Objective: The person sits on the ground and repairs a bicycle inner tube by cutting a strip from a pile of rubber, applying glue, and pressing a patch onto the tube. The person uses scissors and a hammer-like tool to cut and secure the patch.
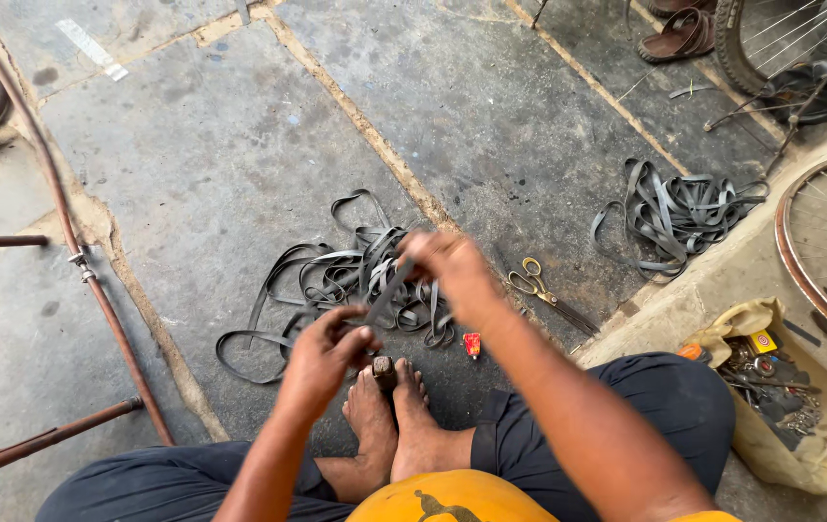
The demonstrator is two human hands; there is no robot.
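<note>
I sit on a stone floor with my bare feet together in front of me. My left hand and my right hand hold the two ends of a short black rubber strip stretched between them. A small dark object stands gripped between my feet. Behind my hands lies a tangled pile of black rubber strips. Scissors with yellow handles lie on the floor to the right of my right hand. A small red tube lies near my right foot.
A second pile of rubber strips lies at the right by a raised stone step. An open bag of small metal parts sits on the step. Bicycle wheels stand at right, sandals at the top, rusty pipes at left.
</note>
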